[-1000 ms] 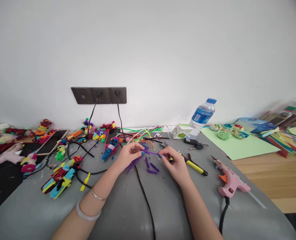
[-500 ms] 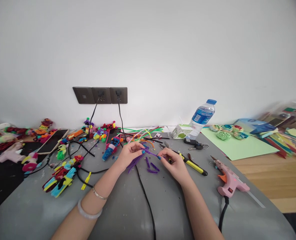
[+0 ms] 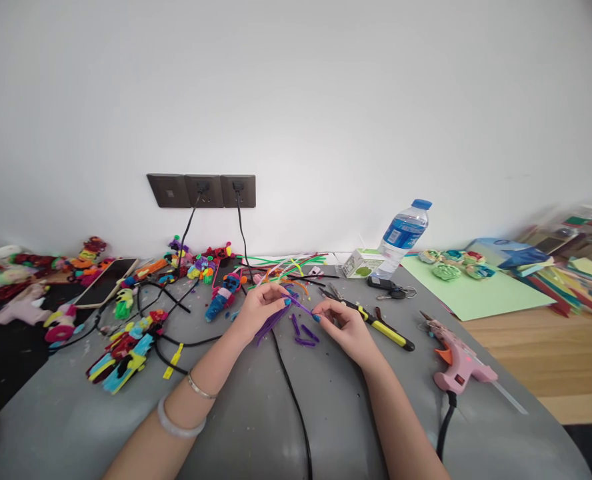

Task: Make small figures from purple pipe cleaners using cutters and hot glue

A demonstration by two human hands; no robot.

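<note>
Purple pipe cleaners (image 3: 266, 325) are pinched between the thumb and fingers of my left hand (image 3: 262, 308), and their loose ends hang below the palm. My right hand (image 3: 343, 328) pinches the end of one purple strand (image 3: 301, 306) that stretches across from the left fingers. Just beneath, between both hands, several short folded purple pieces (image 3: 305, 332) lie on the grey table (image 3: 256, 413). The right fingers partly cover a yellow and black cutter (image 3: 389, 331) behind them.
A pink glue gun (image 3: 461, 363) lies at the right. Behind stand a water bottle (image 3: 405, 233) and a small carton (image 3: 363, 263). Colourful pipe-cleaner figures (image 3: 126, 357) and a phone (image 3: 109, 283) are on the left. A black cable (image 3: 290, 393) runs between my arms.
My right hand has shifted very slightly to the left along with the strand's end. Both hands keep their pinch.
</note>
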